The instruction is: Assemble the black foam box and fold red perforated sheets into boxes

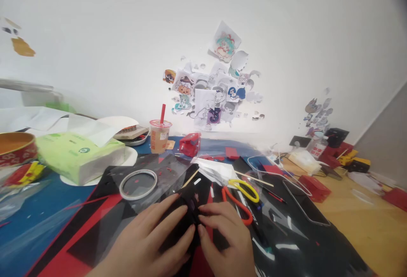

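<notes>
1. Black piece [192, 202]: between both hands' fingertips, touched from either side.
2. Left hand [154, 232]: fingers slightly spread. Right hand [227, 234]: fingertips close together. Whether either clamps it, I cannot tell.
3. Orange handle [249, 216]: just beyond the right fingers.
4. White ring [122, 188]: beyond the left fingers; drink cup [159, 139] farther out.

Blue tabletop [71, 194]: lidded drink cup [159, 139], black sheet [330, 247]
</notes>
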{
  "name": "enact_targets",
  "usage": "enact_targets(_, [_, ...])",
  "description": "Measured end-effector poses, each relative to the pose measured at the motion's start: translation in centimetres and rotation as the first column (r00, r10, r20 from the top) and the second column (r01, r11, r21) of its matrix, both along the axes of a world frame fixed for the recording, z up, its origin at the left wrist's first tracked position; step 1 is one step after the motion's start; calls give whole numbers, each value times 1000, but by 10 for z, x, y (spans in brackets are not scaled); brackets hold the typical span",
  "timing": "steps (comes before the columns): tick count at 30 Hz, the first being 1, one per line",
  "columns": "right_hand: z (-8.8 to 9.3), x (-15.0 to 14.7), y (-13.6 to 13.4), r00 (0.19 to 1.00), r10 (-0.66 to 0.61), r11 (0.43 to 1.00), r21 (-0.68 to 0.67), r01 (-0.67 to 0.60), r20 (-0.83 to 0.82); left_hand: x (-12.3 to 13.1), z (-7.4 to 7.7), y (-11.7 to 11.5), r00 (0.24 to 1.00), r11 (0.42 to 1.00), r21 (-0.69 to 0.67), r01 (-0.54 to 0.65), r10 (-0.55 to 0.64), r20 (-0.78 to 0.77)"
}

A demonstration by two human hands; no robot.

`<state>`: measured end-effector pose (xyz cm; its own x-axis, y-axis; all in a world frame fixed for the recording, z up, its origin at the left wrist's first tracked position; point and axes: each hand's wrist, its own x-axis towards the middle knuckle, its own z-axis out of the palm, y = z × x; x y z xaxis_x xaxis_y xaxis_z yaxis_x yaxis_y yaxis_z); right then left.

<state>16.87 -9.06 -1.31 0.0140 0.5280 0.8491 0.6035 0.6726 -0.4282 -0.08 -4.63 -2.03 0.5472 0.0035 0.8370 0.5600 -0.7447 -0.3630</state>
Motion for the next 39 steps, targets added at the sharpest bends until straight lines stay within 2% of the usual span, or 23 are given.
enact_targets(4, [1, -5, 1, 997, -67, 992, 107, 65, 22, -1, 8, -3, 996, 999, 38, -16, 19, -84])
enact_targets(8, [-1, -7, 1, 990, -101, 985, 148, 86, 95, 0, -3, -2, 999, 1000, 1, -10, 10, -38])
enact_targets(12, [-3, -7, -2, 974, -87, 990, 128, 61, 207, 0, -18, 0, 1000, 998, -57, 3, -3, 7])
enact_targets(17, [-6, -4, -3, 982, -67, 994, 102, 50, 175, -4, -20, 0, 1000, 995, -103, 5, -4, 14])
enact_targets(20, [-5, -1, 0, 995, -26, 999, -34, 30, 97, -5, -15, -2, 1000, 997, -82, -5, 5, 9])
enact_targets(22, [-4, 0, 2, 999, 6, 975, -220, -17, -53, -4, -10, -3, 1000, 999, -43, -19, 18, -21])
enact_targets(25, [0, 0, 6, 938, 53, 851, -475, -222, -343, -3, -3, -4, 999, 999, -15, -46, 46, -24])
enact_targets(27, [3, 1, 8, 888, 92, 763, -541, -354, -451, -2, 0, -5, 998, 998, -10, -58, 58, -4])
enact_targets(30, [9, 5, 9, 895, 117, 714, -590, -376, -430, -1, 2, -5, 998, 998, -1, -59, 59, -10])
enact_targets(34, [18, 8, 7, 949, 112, 718, -637, -281, -293, 1, 4, -5, 997, 998, 1, -68, 68, -28])
enact_targets(39, [20, 8, 8, 938, 109, 692, -652, -309, -329, 5, 7, -5, 995, 996, -32, -84, 82, -58])
